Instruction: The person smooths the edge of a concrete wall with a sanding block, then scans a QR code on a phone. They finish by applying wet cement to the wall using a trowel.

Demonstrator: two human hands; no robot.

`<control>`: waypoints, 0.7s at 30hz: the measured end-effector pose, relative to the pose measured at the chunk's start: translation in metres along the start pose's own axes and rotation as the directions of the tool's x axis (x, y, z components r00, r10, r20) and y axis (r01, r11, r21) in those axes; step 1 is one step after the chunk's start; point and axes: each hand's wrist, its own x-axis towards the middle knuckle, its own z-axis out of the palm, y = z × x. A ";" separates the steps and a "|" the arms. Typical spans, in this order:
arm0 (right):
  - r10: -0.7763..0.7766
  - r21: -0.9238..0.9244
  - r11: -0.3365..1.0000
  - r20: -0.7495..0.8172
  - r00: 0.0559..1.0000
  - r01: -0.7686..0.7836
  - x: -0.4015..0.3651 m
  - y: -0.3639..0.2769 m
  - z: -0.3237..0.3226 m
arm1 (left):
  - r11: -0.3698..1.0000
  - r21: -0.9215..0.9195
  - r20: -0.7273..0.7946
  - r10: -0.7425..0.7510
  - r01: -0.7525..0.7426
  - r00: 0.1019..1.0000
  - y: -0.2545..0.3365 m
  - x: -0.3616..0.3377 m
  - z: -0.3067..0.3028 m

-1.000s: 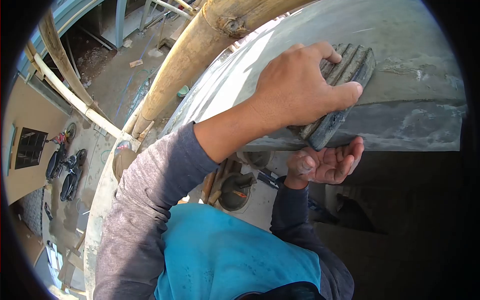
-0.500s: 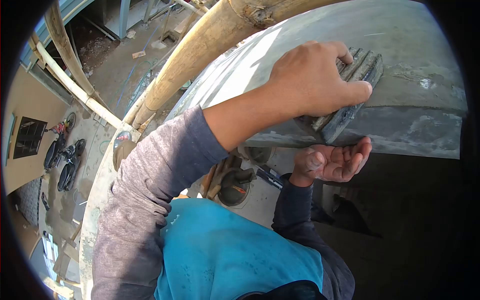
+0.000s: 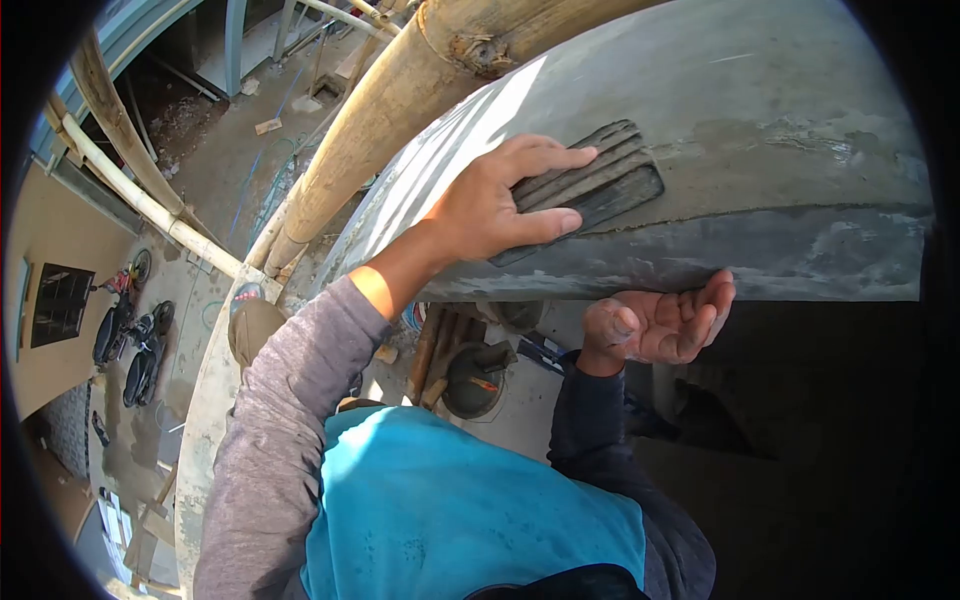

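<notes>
My left hand [image 3: 490,205] grips a dark ribbed pad [image 3: 600,185] and presses it flat against the wet grey cement surface [image 3: 760,110] of a curved wall, just above its lower edge. Fingers lie over the pad's top and the thumb runs along its underside. My right hand [image 3: 660,325] is cupped palm up just below the cement edge [image 3: 800,265], smeared with grey cement and holding nothing that I can see. Both arms wear grey long sleeves over a blue shirt.
A thick bamboo pole [image 3: 400,110] slants past the wall at upper left, with thinner bamboo poles [image 3: 130,170] beyond. Far below are a dark bucket [image 3: 470,380] with tools, parked motorbikes [image 3: 130,345] and bare ground. To the right under the ledge is deep shadow.
My left hand has slid the ribbed pad to the left along the cement, and it now lies flatter on the surface. My right hand stays cupped under the edge.
</notes>
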 end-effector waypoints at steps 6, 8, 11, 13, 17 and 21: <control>0.022 -0.042 0.999 0.007 1.000 -0.021 -0.001 -0.001 -0.002 | 0.989 -0.005 0.073 -0.148 0.148 0.986 -0.004 0.069 0.009; 0.026 -0.049 0.998 -0.007 1.000 -0.026 -0.002 0.000 0.001 | 0.967 0.029 0.021 -0.252 0.252 0.967 -0.045 0.017 0.000; 0.037 -0.064 0.997 0.006 0.999 -0.037 -0.003 -0.004 -0.005 | 0.932 0.080 0.029 -0.357 0.354 0.934 -0.041 -0.038 -0.012; 0.078 -0.059 0.995 0.007 0.997 -0.077 -0.001 -0.006 -0.003 | 0.990 -0.017 0.038 -0.142 0.143 0.989 -0.021 -0.018 -0.008; 0.052 -0.017 0.998 -0.040 0.998 -0.053 0.009 -0.008 0.000 | 0.943 -0.039 0.039 0.332 -0.331 0.942 0.043 0.105 0.022; 0.056 -0.049 0.997 -0.010 0.998 -0.057 0.027 -0.008 -0.016 | 1.000 0.026 0.044 -0.007 0.005 0.999 0.019 0.116 0.020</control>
